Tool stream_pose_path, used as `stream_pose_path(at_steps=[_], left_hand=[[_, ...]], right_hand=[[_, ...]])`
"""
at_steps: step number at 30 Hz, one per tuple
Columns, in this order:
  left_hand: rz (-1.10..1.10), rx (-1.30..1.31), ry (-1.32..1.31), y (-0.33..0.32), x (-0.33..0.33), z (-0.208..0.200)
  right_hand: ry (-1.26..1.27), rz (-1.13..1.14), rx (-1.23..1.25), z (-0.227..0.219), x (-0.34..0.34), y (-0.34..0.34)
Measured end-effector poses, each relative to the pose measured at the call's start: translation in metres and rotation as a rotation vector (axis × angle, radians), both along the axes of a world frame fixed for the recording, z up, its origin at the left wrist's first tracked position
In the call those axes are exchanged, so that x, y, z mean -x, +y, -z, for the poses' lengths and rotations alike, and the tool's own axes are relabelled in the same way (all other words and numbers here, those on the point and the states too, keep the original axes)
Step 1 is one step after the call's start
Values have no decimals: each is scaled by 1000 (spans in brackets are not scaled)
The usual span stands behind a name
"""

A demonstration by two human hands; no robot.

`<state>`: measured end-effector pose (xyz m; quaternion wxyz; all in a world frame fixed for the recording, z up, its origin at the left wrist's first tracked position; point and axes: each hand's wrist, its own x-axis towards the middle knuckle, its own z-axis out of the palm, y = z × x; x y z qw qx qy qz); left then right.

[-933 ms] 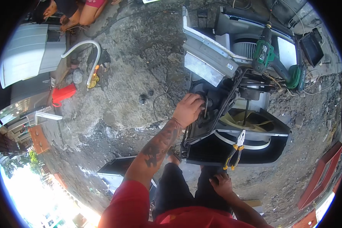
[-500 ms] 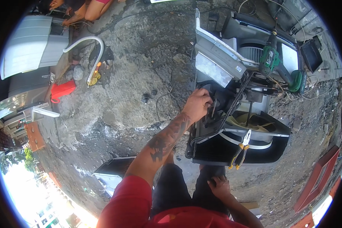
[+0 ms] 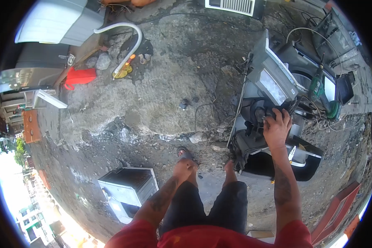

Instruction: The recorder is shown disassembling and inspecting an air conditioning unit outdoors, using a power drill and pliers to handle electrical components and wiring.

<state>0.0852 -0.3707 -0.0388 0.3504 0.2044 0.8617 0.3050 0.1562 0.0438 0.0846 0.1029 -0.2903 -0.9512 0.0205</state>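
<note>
My right hand (image 3: 277, 129) reaches over the opened window air conditioner (image 3: 258, 142), its fingers spread above dark parts behind a foil-faced coil (image 3: 273, 86). Its fingertips are beside a dark rounded part (image 3: 259, 113); whether they touch it is hard to tell. My left hand (image 3: 183, 169) is off the unit, closed in front of my left leg, and anything inside it is hidden. Pliers with light jaws (image 3: 292, 153) rest on the unit's near rim, partly behind my right forearm. A green cordless drill (image 3: 317, 87) lies across the far right of the unit.
A metal-cased unit (image 3: 128, 188) sits on the ground at my left. Farther off are a grey hose (image 3: 138, 35), a red bag (image 3: 79, 77) and a white grille (image 3: 235, 5). Cables trail over rough, broken concrete. A red frame (image 3: 337, 213) stands at the right.
My left hand has left the air conditioner and drawn back toward my left leg. My right hand has come up from my thigh onto the unit. The view has shifted left.
</note>
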Motion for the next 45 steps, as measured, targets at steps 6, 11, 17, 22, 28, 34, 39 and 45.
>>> stream_pose_path(at_steps=[6, 11, 17, 22, 28, 34, 39, 45], left_hand=[[24, 648, -337, -243, -47, -98], [-187, 583, -496, -273, -48, -124], [-1, 358, -478, -228, -19, -148], [65, 164, -446, -258, -17, -126], [-277, 203, -338, -259, -16, -156], [-361, 383, -273, -252, -12, -216], [-310, 248, 64, -269, 6, -202], [131, 100, -283, -291, 103, -250]], right_hand=[[170, -174, 168, -16, -1, -116], [-248, -190, 608, -16, -62, -248], [-1019, -683, 647, 37, -108, -319], [-856, -408, 903, -80, -19, -317], [-733, -592, 673, -43, -30, -281], [-982, -632, 651, -15, -50, -258], [-911, -624, 548, -6, -51, -260], [-985, -651, 416, 1, -35, -276]])
